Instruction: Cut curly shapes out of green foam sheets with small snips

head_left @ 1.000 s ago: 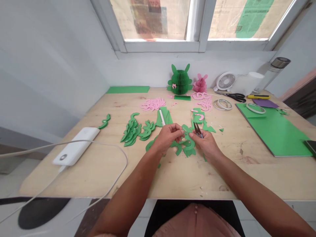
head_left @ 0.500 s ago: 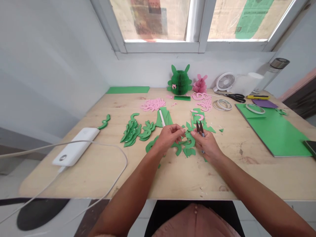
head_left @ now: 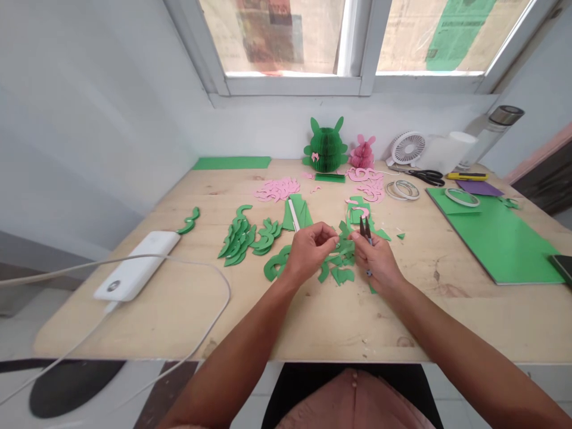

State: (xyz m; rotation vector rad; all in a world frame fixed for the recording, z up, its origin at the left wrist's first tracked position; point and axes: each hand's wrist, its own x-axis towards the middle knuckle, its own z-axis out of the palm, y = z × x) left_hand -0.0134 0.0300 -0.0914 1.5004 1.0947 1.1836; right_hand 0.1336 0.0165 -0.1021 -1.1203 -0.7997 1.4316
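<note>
My left hand (head_left: pixel 309 251) is closed in a pinch on a green paper cut-out (head_left: pixel 343 247) held just above the wooden table (head_left: pixel 313 316). My right hand (head_left: pixel 378 261) grips small dark snips (head_left: pixel 365 229), blades pointing up and away, and its fingertips also touch the same green piece. More green cut-outs (head_left: pixel 335 274) lie under and between both hands. A fanned pile of curved green shapes (head_left: pixel 239 238) sits to the left of my left hand.
Pink cut-outs (head_left: pixel 277 189) and green and pink honeycomb paper animals (head_left: pixel 326 146) stand at the back. Tape rolls (head_left: pixel 403 189), scissors (head_left: pixel 426 176), a small fan (head_left: pixel 407 147) and green sheets (head_left: pixel 500 238) are on the right. A white power bank (head_left: pixel 136 265) with cable lies left.
Both hands have drawn a little closer together and slightly away from me; the snips tipped more upright, and the green piece was turned between the fingers.
</note>
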